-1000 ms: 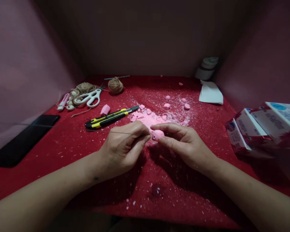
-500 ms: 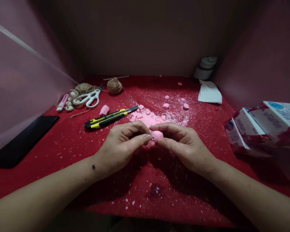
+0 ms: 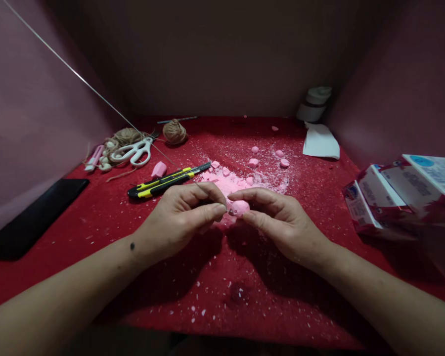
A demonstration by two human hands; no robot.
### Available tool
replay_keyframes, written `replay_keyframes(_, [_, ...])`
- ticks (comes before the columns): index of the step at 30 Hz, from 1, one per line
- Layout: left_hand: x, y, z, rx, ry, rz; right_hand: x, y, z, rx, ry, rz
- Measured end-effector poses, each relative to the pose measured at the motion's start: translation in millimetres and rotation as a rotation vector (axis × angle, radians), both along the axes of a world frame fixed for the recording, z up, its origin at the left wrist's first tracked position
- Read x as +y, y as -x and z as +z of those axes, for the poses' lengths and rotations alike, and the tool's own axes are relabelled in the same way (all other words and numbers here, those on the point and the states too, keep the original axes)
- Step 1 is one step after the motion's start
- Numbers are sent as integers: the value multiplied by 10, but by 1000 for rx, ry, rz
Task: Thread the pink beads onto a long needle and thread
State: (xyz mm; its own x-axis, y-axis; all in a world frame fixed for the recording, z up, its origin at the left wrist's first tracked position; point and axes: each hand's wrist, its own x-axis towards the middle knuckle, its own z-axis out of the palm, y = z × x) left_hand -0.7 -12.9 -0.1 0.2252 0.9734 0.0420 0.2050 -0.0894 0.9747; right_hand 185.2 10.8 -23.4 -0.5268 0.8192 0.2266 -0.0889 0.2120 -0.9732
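Note:
My right hand [image 3: 278, 217] pinches a small rounded pink piece [image 3: 240, 206] between thumb and fingers, just above the red cloth [image 3: 215, 277]. My left hand [image 3: 181, 217] is closed in a pinch on a thin needle or wire right against the pink piece. A fine taut thread [image 3: 70, 69] runs from that hand up and away to the upper left. Behind the hands lies a heap of pink chips and powder [image 3: 230, 180].
A yellow-black utility knife [image 3: 166, 181], white scissors [image 3: 133, 151], a twine ball [image 3: 174, 132] and loose twine lie at back left. A black phone [image 3: 33, 217] rests at left. Red-white cartons [image 3: 396, 193] stand at right; white paper [image 3: 319, 141] at back right.
The thread from my left hand has swung from lying low and level to stretching up towards the upper left. Both hands stay together at the pink piece.

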Motion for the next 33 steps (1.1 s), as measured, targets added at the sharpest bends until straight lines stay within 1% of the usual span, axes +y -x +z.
replay_keyframes(3, [3, 11, 37, 70, -82, 21, -2, -6, 4, -6, 13, -3])
replay_keyframes(8, [-29, 6, 93, 230, -262, 34, -12, -6, -4, 4, 55, 14])
replay_keyframes(11, [-58, -2, 109, 327, -369, 14, -14, -8, -7, 9, 76, 16])
replay_keyframes(14, [-68, -14, 108, 376, -456, -11, -14, -8, -5, 13, 74, 20])
replay_keyframes(19, [-66, -42, 54, 407, -517, 0, -22, 8, -3, -2, 23, 18])
replay_keyframes(22, [-82, -65, -14, 443, -632, 11, -31, 21, -9, 6, -3, 0])
replay_keyframes(24, [-93, -81, -49, 466, -674, 7, -37, 27, -14, 11, -14, -13])
replay_keyframes(25, [-96, -88, -57, 465, -663, 8, -40, 29, -15, 9, -18, -17])
replay_keyframes(27, [-88, -94, -52, 421, -574, 15, -47, 31, -13, -1, -28, -17])
replay_keyframes(29, [-66, -86, -28, 331, -442, 22, -53, 31, -4, -4, -33, -9])
replay_keyframes(33, [-7, -23, 24, 138, -185, -16, -41, 20, 17, 5, -25, 18])
